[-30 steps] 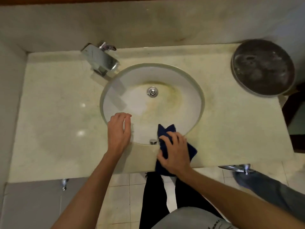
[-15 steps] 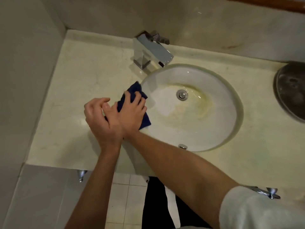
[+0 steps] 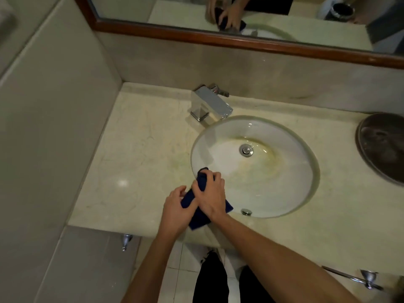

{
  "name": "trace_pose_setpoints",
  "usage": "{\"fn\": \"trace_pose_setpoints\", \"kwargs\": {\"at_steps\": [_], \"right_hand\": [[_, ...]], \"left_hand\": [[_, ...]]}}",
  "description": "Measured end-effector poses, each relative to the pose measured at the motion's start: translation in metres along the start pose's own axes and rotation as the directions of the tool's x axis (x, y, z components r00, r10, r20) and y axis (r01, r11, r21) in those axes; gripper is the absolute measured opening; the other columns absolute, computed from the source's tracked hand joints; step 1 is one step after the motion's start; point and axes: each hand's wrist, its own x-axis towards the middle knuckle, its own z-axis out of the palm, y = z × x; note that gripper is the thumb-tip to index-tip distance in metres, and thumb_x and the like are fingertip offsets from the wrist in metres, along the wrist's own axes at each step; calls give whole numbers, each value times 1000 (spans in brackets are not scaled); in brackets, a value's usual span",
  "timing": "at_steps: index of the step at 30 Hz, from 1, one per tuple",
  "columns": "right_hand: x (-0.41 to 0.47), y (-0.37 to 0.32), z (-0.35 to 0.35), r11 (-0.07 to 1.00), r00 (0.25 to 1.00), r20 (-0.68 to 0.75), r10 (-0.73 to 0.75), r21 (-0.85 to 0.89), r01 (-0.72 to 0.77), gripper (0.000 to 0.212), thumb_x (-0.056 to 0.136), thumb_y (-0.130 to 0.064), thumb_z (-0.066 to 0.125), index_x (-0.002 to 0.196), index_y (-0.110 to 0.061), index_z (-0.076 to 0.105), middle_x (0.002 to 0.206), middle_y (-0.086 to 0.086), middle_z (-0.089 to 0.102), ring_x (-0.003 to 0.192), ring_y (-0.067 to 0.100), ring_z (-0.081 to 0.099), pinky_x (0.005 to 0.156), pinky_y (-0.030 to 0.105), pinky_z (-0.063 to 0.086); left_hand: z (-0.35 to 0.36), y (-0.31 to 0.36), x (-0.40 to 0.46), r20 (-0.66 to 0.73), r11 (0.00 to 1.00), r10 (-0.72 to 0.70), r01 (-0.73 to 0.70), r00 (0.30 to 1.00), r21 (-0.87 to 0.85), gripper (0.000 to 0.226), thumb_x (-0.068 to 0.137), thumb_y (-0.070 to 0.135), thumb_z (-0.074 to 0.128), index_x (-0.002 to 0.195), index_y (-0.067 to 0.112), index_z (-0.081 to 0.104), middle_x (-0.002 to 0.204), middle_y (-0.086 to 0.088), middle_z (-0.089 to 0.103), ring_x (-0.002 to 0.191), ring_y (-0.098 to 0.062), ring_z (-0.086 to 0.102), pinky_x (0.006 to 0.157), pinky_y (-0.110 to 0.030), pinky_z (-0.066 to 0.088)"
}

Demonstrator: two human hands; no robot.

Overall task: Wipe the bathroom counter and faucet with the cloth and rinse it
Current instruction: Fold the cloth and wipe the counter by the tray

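Bunched blue cloth (image 3: pixel 200 188) nearer, both hands (image 3: pixel 211 199) around

Low in the centre of the frame, both hands hold a dark blue cloth (image 3: pixel 200 194) over the near-left rim of the sink (image 3: pixel 306 193). The right hand (image 3: pixel 211 196) grips its upper part, the left hand (image 3: pixel 177 212) its lower end. The chrome faucet (image 3: pixel 211 104) stands on the table (image 3: pixel 140 154) above them (a round dark tray (image 3: pixel 382 147) sits at the right edge). A wood-framed mirror (image 3: pixel 240 41) crosses the top.
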Motion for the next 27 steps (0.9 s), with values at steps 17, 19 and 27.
{"fn": "trace_pose_setpoints", "kwargs": {"at_steps": [17,19,27], "right_hand": [[35,44,-255,894,874,421,-241,447,31,52,76,-56,68,120,-28,71,112,-8,73,103,5,67,87,24,53],[47,45,-270,902,865,436,-248,431,41,42,73,-47,79,108,-24,72,97,-1,76,89,14,73,77,33,58],[155,55,-264,939,929,149,-339,119,323,33,92,-34,66,124,-40,58,107,-13,73,94,11,68,81,33,55]], "left_hand": [[32,187,14,312,914,281,-154,908,-375,12,97,2,55,97,14,57,81,-1,66,76,-16,59,66,-34,44],[43,203,25,230,882,227,-100,946,-461,14,98,4,53,103,14,61,87,0,71,81,-14,65,72,-33,50],[98,200,87,-143,945,99,-138,985,-296,28,104,28,57,130,23,63,120,8,70,105,-6,66,90,-23,51]]}}
